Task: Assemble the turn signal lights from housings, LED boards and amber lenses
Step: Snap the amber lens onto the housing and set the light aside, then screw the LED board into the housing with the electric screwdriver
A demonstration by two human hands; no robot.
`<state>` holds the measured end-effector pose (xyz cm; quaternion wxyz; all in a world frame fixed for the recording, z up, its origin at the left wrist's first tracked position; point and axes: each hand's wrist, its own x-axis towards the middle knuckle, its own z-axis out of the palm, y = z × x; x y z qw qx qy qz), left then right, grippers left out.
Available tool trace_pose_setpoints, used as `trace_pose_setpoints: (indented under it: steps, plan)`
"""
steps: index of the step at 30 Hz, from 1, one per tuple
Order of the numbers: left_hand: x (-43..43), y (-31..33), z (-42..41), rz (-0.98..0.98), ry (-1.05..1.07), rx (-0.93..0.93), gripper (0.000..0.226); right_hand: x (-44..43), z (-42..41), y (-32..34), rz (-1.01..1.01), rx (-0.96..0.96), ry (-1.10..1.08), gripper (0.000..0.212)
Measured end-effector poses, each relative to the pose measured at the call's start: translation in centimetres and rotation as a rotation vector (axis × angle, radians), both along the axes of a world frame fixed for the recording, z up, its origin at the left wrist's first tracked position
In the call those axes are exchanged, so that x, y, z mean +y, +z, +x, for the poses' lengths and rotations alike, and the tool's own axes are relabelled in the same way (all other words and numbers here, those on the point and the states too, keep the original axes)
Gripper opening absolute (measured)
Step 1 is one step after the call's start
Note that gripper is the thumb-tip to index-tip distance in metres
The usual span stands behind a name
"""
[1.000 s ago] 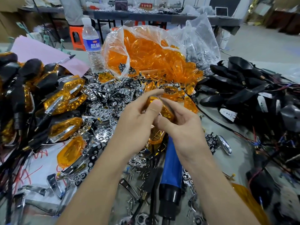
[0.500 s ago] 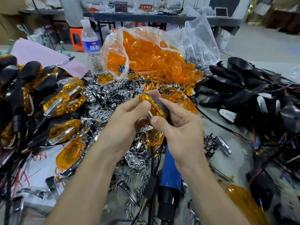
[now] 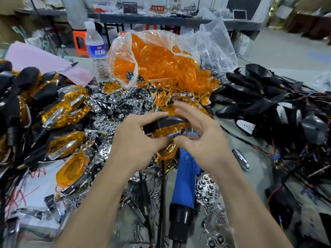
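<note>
Black-and-amber turn signal light (image 3: 166,127) held above crowded grey surface (image 3: 258,169).
Left hand (image 3: 136,142) pinches left end; right hand (image 3: 202,140) spread round right end, contact blurred.

Bright, even, diffuse light fills the scene with only faint soft shadows, white glare sits on the clear plastic bag (image 3: 215,51) and the chrome reflectors (image 3: 111,108), the right hand (image 3: 206,140) smears with motion blur, and the wide lens bends and softens the edges and background.
</note>
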<state>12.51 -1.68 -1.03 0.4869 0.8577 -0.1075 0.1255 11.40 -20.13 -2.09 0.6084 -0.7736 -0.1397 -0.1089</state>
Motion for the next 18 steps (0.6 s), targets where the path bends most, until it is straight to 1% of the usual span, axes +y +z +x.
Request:
trace_pose_setpoints:
  steps: [1, 3, 5, 8, 9, 10, 11, 13, 15, 18]
  plan:
    - [0.0, 0.0, -0.1, 0.032, -0.018, -0.027, 0.059, 0.0, 0.0, -0.1, -0.042, -0.02, -0.006, 0.074]
    - [0.0, -0.1, 0.0, 0.025, -0.06, -0.021, 0.061, 0.0, 0.1, -0.3, -0.032, -0.034, -0.065, 0.059]
    - [0.1, -0.3, 0.2, -0.087, -0.11, 0.044, 0.069, -0.1, 0.1, -0.4, 0.07, -0.023, -0.086, 0.052]
    - [0.2, -0.5, 0.4, -0.236, -0.157, 0.121, 0.078, -0.4, 0.0, -0.2, 0.3, 0.024, -0.023, 0.047]
    - [0.0, -0.5, 0.4, -0.277, -0.186, 0.13, 0.076, -0.5, 0.0, -0.1, 0.363, 0.043, -0.011, 0.045]
    - [-0.2, -0.5, 0.3, -0.317, -0.214, 0.133, 0.068, -0.5, 0.0, -0.1, 0.411, 0.062, -0.003, 0.043]
    - [-0.4, -0.4, 0.2, -0.343, -0.229, 0.125, 0.055, -0.5, 0.0, -0.2, 0.445, 0.081, 0.004, 0.042]
    - [-0.8, -0.3, 0.1, -0.306, -0.215, 0.067, 0.034, -0.4, 0.0, -0.3, 0.495, 0.124, 0.022, 0.043]
    - [-0.9, -0.4, 0.1, -0.236, -0.189, 0.006, 0.03, -0.1, -0.1, -0.5, 0.554, 0.167, 0.051, 0.045]
    - [-1.0, -0.6, -0.1, -0.241, -0.159, -0.008, 0.034, 0.1, -0.2, -0.8, 0.618, 0.216, 0.067, 0.042]
